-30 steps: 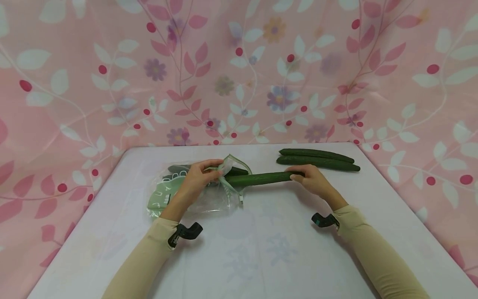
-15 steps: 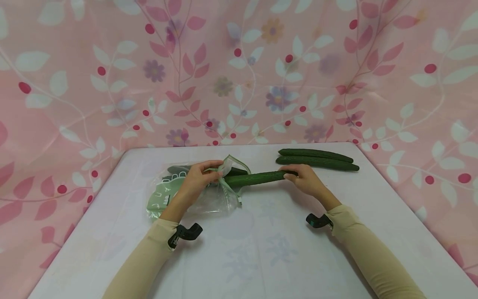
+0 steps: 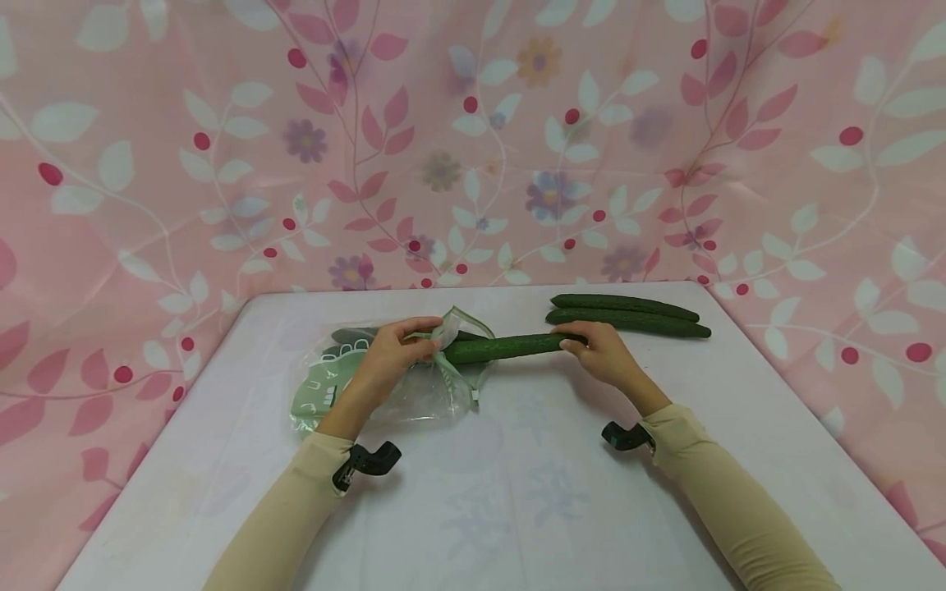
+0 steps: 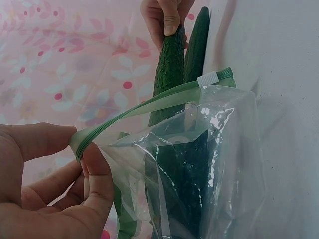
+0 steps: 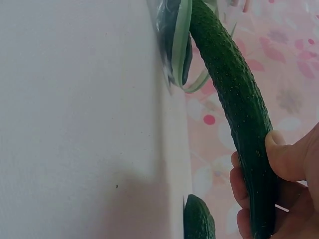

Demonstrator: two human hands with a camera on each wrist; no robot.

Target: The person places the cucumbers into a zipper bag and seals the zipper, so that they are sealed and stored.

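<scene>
At mid-frame, left hand (image 3: 388, 357) pinches slider-bag rim (image 4: 159, 101), best held wide; right hand (image 3: 602, 355) grips cucumber (image 3: 510, 348), best aimed straight.

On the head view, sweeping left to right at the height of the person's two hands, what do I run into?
The bag's green printed panel → the left hand → the exposed length of the held cucumber → the right hand.

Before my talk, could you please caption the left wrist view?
Left hand pinches the rim of a clear bag while right hand grips a cucumber partly inside.
</scene>
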